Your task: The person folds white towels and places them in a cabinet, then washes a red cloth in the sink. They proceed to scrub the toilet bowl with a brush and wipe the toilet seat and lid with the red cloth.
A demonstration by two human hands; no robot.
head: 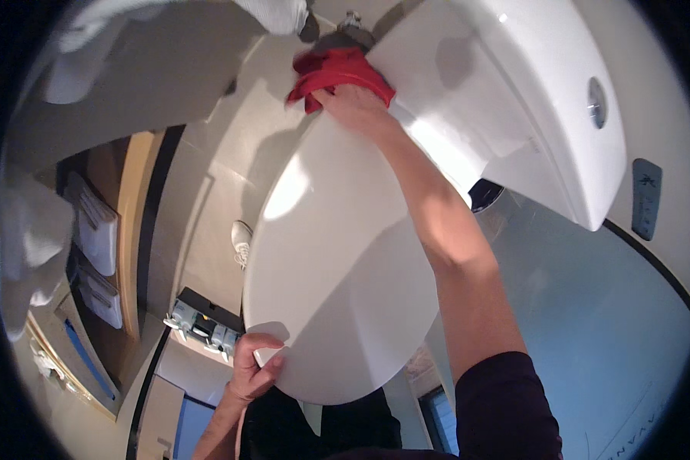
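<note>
A white toilet lid (333, 247) fills the middle of the view, its rounded front end nearest my body. My left hand (256, 365) grips its rim at the lower left, thumb on the upper face. At the far, hinge end, my right hand (359, 109) presses a red cloth (342, 69) down beside the white toilet cistern (517, 98). The cloth is bunched and slightly blurred, and it covers some of the fingers. Whether the lid is raised off the bowl is hard to tell.
A round flush button (597, 102) sits on the cistern. Left are shelves with folded white towels (95, 230) and a caddy of spray bottles (204, 325). A white shoe (241, 241) shows beside the lid. Rightward are a glass panel (586, 299) and a wall sign (647, 198) bearing writing.
</note>
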